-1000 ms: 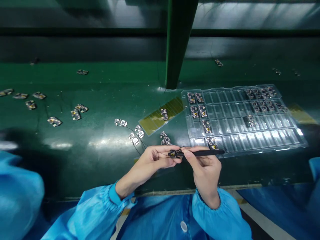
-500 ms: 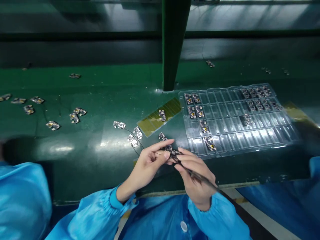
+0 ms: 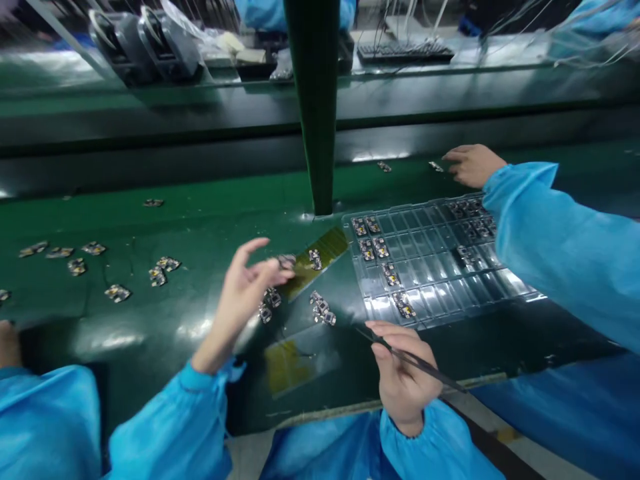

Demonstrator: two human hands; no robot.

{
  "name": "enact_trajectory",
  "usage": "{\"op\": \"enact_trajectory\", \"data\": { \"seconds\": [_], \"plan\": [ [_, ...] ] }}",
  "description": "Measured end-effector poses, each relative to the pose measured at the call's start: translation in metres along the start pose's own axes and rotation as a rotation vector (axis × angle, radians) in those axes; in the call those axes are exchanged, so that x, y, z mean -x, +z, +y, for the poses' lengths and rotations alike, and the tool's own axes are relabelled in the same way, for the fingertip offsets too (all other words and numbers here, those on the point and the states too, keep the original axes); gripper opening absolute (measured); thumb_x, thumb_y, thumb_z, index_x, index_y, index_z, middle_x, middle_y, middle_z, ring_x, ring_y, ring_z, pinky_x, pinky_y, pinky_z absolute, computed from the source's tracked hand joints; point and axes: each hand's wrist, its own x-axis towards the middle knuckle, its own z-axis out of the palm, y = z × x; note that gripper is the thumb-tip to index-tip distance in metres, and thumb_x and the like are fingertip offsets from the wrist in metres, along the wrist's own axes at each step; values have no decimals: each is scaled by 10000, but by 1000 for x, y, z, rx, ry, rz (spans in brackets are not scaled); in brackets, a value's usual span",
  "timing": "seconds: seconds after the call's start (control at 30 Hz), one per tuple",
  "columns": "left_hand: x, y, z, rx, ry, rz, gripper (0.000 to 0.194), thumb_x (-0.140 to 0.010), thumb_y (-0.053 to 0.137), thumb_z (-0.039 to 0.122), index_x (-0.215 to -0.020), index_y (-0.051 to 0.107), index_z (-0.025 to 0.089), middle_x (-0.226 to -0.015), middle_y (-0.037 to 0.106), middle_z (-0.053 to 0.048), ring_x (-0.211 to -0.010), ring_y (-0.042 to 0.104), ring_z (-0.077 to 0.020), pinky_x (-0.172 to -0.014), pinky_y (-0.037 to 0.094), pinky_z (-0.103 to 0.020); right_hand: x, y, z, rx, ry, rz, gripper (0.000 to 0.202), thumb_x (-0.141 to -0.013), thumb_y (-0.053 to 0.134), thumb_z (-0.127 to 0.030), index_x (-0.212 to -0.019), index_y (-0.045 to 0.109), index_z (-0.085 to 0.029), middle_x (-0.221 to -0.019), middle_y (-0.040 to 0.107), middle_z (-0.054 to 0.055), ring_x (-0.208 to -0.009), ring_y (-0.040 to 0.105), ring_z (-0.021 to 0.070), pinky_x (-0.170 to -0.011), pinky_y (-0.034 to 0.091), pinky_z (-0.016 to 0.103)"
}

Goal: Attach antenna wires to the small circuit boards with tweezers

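Observation:
My left hand [image 3: 240,293] is raised over the bench with a small circuit board [image 3: 287,261] pinched between thumb and fingers, slightly blurred. Under and beside those fingertips lie more circuit boards [image 3: 271,300]. My right hand [image 3: 405,367] is closed around dark tweezers [image 3: 425,367], their tips pointing left and touching no board. To the left of the tweezer tips, a few boards [image 3: 323,310] lie bunched together. A strip of amber film [image 3: 330,248] has a single board [image 3: 315,259] on it. Nearer me rests a clear sheet with amber film [image 3: 285,367].
A clear compartment tray [image 3: 425,248] with several boards is at right. Over its right side reaches a co-worker's sleeve [image 3: 565,227], the hand [image 3: 473,165] near a loose board [image 3: 435,167]. A green post [image 3: 320,133] stands behind; several boards [image 3: 117,293] lie left.
My left hand has moved away from my right, up and leftward, carrying a board. The tweezers have come away from the boards. A co-worker's arm has entered from the right. The view has tilted upward.

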Motion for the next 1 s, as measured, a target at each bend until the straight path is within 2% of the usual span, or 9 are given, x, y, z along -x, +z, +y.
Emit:
{"op": "enact_trajectory", "data": {
  "seconds": [0.13, 0.27, 0.37, 0.47, 0.63, 0.7, 0.77, 0.9, 1.0],
  "plan": [
    [-87, -38, 25, -122, 36, 123, 478, -956, 616, 211, -1382, 404, 172, -881, 751, 54, -909, 726, -123, -897, 533, -252, 0, 0, 3, -20, 62, -11, 275, -850, 619, 1, -993, 636, -233, -930, 718, 38, -905, 725, 201, -801, 627, 376],
    [-158, -52, 40, -155, 47, 248, 443, -917, 673, 212, -1263, 435, 72, -668, 701, 77, -727, 714, -90, -809, 542, -275, 0, 2, 9, -30, 102, 0, 244, -852, 634, -12, -967, 641, -226, -910, 715, 37, -889, 721, 190, -794, 616, 344],
    [-191, -56, 42, -212, 51, 269, 384, -906, 641, 315, -1143, 509, 44, -592, 663, 102, -787, 725, -99, -768, 481, -266, -2, 5, 11, -55, 136, 31, 235, -856, 637, -26, -960, 644, -237, -898, 704, 23, -876, 718, 173, -791, 609, 315],
    [-204, -62, 39, -301, 18, 284, 436, -880, 598, 417, -1095, 559, 40, -521, 625, 106, -798, 728, -111, -710, 423, -267, -4, 4, 6, -77, 169, 42, 218, -870, 636, -55, -964, 643, -252, -896, 691, 10, -873, 716, 165, -789, 606, 301],
    [-185, -63, 44, -424, 81, 271, 384, -773, 770, 439, -1052, 614, 226, -534, 654, 72, -580, 638, -121, -540, 467, -232, -22, -31, -10, 57, 149, 73, 130, -983, 509, -203, -939, 625, -241, -920, 696, 31, -901, 695, 179, -815, 575, 333],
    [-167, -53, 49, -465, 146, 282, 303, -800, 766, 434, -996, 642, 239, -562, 647, 72, -534, 548, -93, -475, 430, -187, -43, -59, -10, 239, 167, 89, 236, -1018, 434, -268, -879, 621, -228, -923, 700, 48, -898, 683, 194, -812, 555, 352],
    [-142, -34, 53, -532, 223, 252, 301, -845, 707, 494, -992, 678, 234, -597, 637, 57, -522, 497, -96, -430, 378, -176, -71, -89, -3, 511, 236, 97, 237, -1008, 461, -330, -918, 651, -219, -815, 675, 35, -722, 648, 179, -697, 534, 328],
    [-67, 13, 51, -616, 250, -53, 364, -890, 633, 490, -1123, 691, 217, -653, 648, 34, -549, 530, -124, -476, 417, -202, -129, -139, 26, 1082, 107, 16, 305, -955, 499, -423, -907, 668, -174, -903, 642, 107, -885, 626, 263, -833, 502, 409],
    [-9, 43, 36, -633, 183, -412, 318, -936, 574, 426, -1129, 685, 198, -682, 698, 7, -604, 623, -154, -541, 463, -229, -151, -154, 54, 1284, 112, -68, 398, -909, 533, -487, -1043, 676, -141, -1034, 627, 161, -911, 633, 307, -810, 506, 437]
  ]
}}
